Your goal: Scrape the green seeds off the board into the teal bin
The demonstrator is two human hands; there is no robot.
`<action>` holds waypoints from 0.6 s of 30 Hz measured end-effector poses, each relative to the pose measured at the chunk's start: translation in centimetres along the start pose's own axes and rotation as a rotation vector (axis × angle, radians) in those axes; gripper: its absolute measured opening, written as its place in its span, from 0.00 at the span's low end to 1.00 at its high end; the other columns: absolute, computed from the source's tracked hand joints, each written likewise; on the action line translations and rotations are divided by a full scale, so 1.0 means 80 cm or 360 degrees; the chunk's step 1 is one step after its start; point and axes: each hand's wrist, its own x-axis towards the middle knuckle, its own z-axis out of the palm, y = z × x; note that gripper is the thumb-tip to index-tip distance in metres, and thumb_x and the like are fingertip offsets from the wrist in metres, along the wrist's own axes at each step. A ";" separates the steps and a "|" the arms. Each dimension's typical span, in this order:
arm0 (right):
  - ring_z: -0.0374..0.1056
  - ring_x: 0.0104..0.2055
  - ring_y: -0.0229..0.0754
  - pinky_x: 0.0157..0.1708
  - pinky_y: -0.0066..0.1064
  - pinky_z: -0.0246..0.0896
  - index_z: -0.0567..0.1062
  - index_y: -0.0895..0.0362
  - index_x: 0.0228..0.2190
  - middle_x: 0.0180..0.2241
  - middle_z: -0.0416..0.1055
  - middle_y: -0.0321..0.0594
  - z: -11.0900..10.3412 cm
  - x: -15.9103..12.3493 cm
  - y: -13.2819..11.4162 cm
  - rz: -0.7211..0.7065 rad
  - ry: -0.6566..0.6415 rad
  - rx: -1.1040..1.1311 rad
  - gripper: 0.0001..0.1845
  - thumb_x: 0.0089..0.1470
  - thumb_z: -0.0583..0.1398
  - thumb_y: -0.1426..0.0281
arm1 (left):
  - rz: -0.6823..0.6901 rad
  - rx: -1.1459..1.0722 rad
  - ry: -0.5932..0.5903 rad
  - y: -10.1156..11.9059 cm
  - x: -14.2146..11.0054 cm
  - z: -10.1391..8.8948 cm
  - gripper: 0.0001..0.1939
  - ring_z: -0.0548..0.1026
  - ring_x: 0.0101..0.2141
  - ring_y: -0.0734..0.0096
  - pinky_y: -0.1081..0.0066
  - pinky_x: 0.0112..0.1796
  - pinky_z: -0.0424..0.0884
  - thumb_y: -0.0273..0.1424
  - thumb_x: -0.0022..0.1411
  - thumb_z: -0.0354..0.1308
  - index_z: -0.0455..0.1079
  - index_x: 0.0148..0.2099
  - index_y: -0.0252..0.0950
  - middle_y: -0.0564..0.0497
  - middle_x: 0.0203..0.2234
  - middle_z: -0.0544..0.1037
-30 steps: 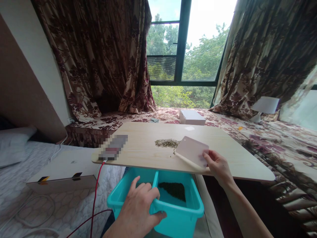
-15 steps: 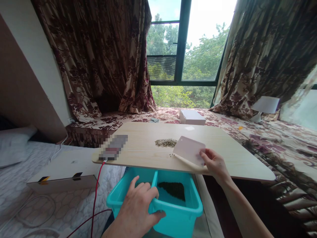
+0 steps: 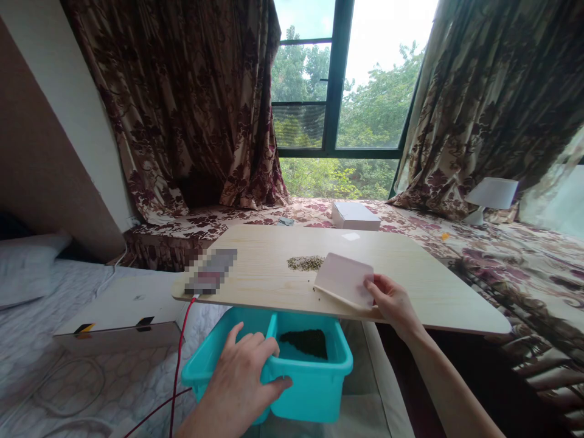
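"What have you got in the hands?"

"On my feed, the left hand point(image 3: 241, 371) is curled over the near rim of a two-compartment teal tub point(image 3: 314, 392), fingers at the divider and thumb outside the wall. The right hand point(image 3: 395, 301) pinches a flexible plastic scraper point(image 3: 344, 280) by its right edge, slanted over the wood-grain tabletop point(image 3: 424, 274)."

"What's just changed?"

"Over the last second the tub slid left and the scraper shifted a little left too, its lower corner near the front edge of the tabletop. I now see a few stray grains point(image 3: 313, 290) by that corner, one close to the edge."

"And that means?"

"As I read it, the tub's right compartment lines up with the stretch of front edge where the strays lie. I can't tell whether its far rim is tucked under the tabletop."

"Where's the main lot?"

"The speckled grain pile point(image 3: 303, 263) sits mid-tabletop, well back from the front edge, its right end against or behind the scraper. A dark heap point(image 3: 308, 342) lies in the right compartment; my left hand hides much of the left one."

"Further out?"

"A masked, phone-like device point(image 3: 212, 271) near the tabletop's left end, a red cable point(image 3: 177, 356) dropping from it. Past the far edge, a white box point(image 3: 356, 215) on the floral cover point(image 3: 314, 207)."
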 end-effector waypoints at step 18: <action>0.72 0.28 0.44 0.22 0.31 0.66 0.77 0.60 0.33 0.31 0.79 0.47 -0.026 -0.003 0.001 0.0038 0.0216 0.0046 0.21 0.41 0.64 0.56 | -0.0015 -0.0032 -0.0003 -0.003 -0.001 0.001 0.09 0.73 0.36 0.65 0.45 0.58 0.48 0.33 0.51 0.65 0.67 0.34 0.41 0.58 0.29 0.72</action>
